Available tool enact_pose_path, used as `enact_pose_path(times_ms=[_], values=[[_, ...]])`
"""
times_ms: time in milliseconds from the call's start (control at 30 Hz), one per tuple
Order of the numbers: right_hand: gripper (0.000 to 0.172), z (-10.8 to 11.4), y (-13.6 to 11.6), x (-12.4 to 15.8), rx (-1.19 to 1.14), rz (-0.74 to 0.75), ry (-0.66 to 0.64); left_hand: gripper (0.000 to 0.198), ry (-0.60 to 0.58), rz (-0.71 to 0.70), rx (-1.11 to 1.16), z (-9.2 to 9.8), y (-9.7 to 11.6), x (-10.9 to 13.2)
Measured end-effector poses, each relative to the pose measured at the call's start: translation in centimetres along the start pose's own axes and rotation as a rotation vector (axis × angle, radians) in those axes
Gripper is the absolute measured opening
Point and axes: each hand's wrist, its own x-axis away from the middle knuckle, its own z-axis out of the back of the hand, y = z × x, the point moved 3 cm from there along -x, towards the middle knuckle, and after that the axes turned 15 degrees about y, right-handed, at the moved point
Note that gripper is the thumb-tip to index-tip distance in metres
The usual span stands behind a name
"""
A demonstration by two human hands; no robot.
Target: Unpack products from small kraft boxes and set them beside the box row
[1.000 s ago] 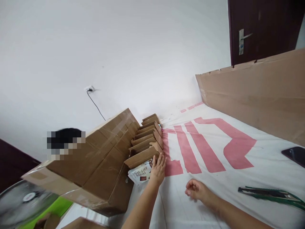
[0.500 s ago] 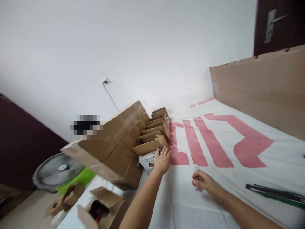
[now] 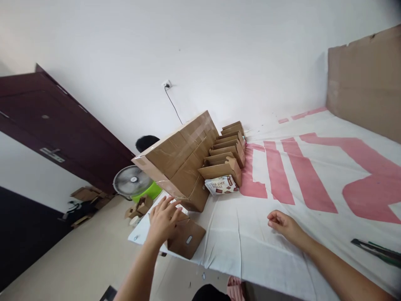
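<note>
My left hand (image 3: pixel 163 218), fingers spread, is over a small brown carton (image 3: pixel 187 237) at the table's left corner and hides part of it; whether they touch I cannot tell. Loosely curled, my right hand (image 3: pixel 283 225) hovers over or rests on the white cloth (image 3: pixel 255 225), with nothing visible in it. A white printed packet reading "Super Meal" (image 3: pixel 222 185) leans by the nearest of several open cartons (image 3: pixel 219 169), which stand in a row beside a long cardboard box (image 3: pixel 178 156).
Green-and-black cutters or a similar tool (image 3: pixel 377 251) lie at the right. A cardboard panel (image 3: pixel 363 83) stands at the back right. On the floor at left are a fan (image 3: pixel 133 179) and cartons (image 3: pixel 144 205). Part of a person's head (image 3: pixel 146 143) shows behind the long box.
The view has swung left and down. My left hand has moved from the packet and nearest open carton to the small carton at the table corner. My right hand stays loosely curled.
</note>
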Motion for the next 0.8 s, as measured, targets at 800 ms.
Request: enact_pose_path(times_ms=[800], values=[[0.023,0.1,1.6,-0.4,0.085,0.061,0.012,0.055,-0.278,0.527,-0.106,-6.9,-11.6,0.4]])
